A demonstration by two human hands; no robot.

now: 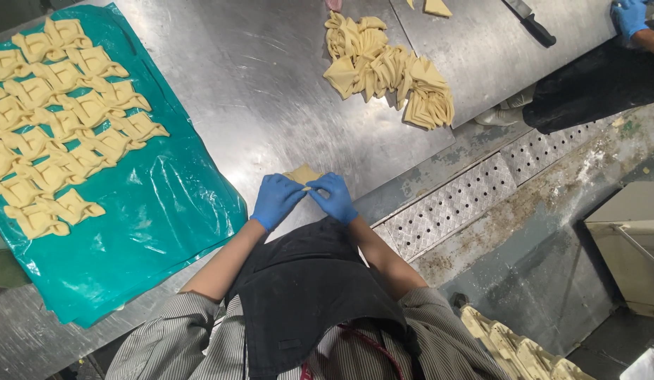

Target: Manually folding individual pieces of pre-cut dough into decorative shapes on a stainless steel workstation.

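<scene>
Both my hands wear blue gloves and meet at the near edge of a steel table (271, 91). My left hand (276, 200) and my right hand (333, 197) pinch one pale yellow dough piece (302, 174) between their fingertips, folding it against the table. A pile of cut, unfolded dough squares (390, 70) lies farther out on the table, beyond my right hand. To my left, a teal plastic sheet (165, 204) carries several folded pinwheel-shaped dough pieces (59, 119) in rows.
Another person's blue-gloved hand (630, 15) and dark clothing are at the top right, beside a black-handled knife (530, 21) and a dough scrap (437, 8). A metal floor drain grate (454, 204) runs along the table's right side. A cream box (633, 243) stands on the floor.
</scene>
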